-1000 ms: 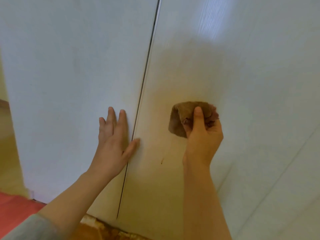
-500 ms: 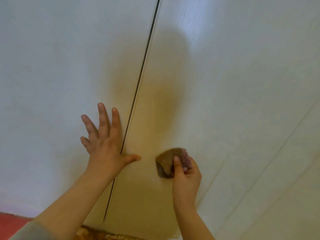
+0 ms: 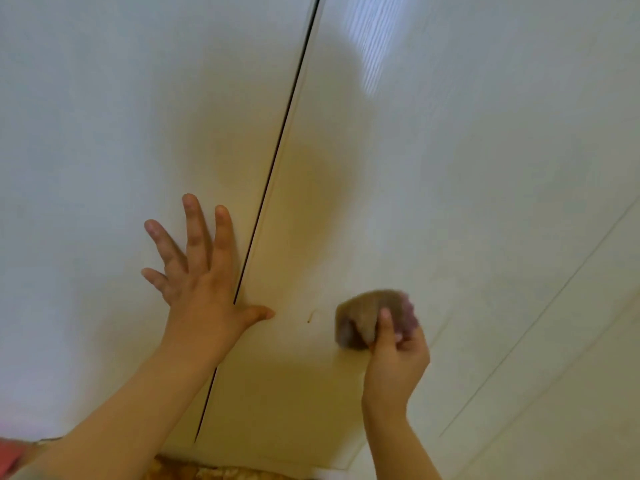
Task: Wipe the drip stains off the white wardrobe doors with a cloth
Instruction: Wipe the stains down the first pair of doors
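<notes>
Two white wardrobe doors fill the view, the left door (image 3: 104, 150) and the right door (image 3: 467, 168), split by a dark vertical gap (image 3: 277, 161). My left hand (image 3: 201, 271) lies flat with fingers spread across the gap, thumb on the right door. My right hand (image 3: 394, 355) grips a bunched brown cloth (image 3: 363, 317) pressed against the lower right door. A small brown drip stain (image 3: 309, 317) shows between my left thumb and the cloth, just left of the cloth.
A patterned brown rug (image 3: 207, 472) shows below the doors, and a red surface (image 3: 8, 452) at the bottom left corner. Thin panel lines (image 3: 554, 299) run diagonally across the right side.
My right hand brought the cloth down the right door, over the stain, then shifted it to the right so the stain shows again. My left hand spread its fingers and stayed on the gap.
</notes>
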Demonstrator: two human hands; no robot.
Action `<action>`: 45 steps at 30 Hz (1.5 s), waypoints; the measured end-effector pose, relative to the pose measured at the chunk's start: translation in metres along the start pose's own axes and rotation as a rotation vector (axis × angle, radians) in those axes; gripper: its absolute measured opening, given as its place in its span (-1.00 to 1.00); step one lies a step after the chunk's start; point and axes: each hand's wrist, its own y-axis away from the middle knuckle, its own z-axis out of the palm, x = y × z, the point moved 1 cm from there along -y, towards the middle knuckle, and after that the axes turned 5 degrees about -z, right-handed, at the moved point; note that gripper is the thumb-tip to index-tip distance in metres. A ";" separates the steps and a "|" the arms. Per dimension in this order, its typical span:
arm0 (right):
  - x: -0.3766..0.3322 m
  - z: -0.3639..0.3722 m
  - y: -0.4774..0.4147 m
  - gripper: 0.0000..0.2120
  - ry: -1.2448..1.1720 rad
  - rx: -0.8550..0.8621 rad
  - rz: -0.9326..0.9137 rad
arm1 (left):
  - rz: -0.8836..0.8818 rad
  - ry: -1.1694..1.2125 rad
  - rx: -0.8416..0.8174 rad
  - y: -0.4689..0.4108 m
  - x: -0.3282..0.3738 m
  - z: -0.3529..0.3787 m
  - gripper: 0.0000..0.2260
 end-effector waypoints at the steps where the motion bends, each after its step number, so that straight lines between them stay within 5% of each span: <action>1: 0.008 -0.007 0.008 -0.83 0.029 -0.022 0.045 | -0.003 0.004 -0.001 0.000 0.000 0.000 0.42; 4: 0.006 -0.020 0.008 -0.89 0.012 -0.083 0.125 | -0.003 0.009 0.002 0.003 0.000 0.000 0.41; 11: -0.082 0.000 -0.085 -0.88 -0.309 -0.052 -0.085 | 0.011 0.010 0.032 0.001 -0.001 0.001 0.43; 14: -0.051 -0.006 -0.086 -0.95 -0.216 -0.026 -0.095 | 0.021 0.017 0.036 0.001 -0.001 0.002 0.42; 17: 0.002 -0.024 -0.043 -0.68 -0.116 0.034 0.042 | 0.020 0.018 0.040 0.000 -0.002 0.002 0.42; 21: 0.038 -0.049 0.006 -0.88 0.055 0.028 0.200 | 0.007 0.020 0.011 -0.001 0.000 -0.001 0.42; 29: -0.092 -0.027 -0.093 -0.87 -0.298 0.010 -0.059 | 0.022 0.023 0.017 -0.001 -0.001 -0.001 0.42; 34: -0.067 -0.033 -0.103 -0.89 -0.354 0.050 0.095 | 0.025 0.002 0.028 -0.001 -0.002 0.001 0.43; 41: 0.016 -0.071 -0.035 -0.85 -0.088 0.072 0.327 | 0.008 -0.009 0.006 -0.001 0.001 -0.001 0.41; 45: -0.053 -0.057 -0.075 -0.81 -0.271 0.028 0.074 | 0.013 -0.014 0.011 -0.001 -0.001 0.000 0.40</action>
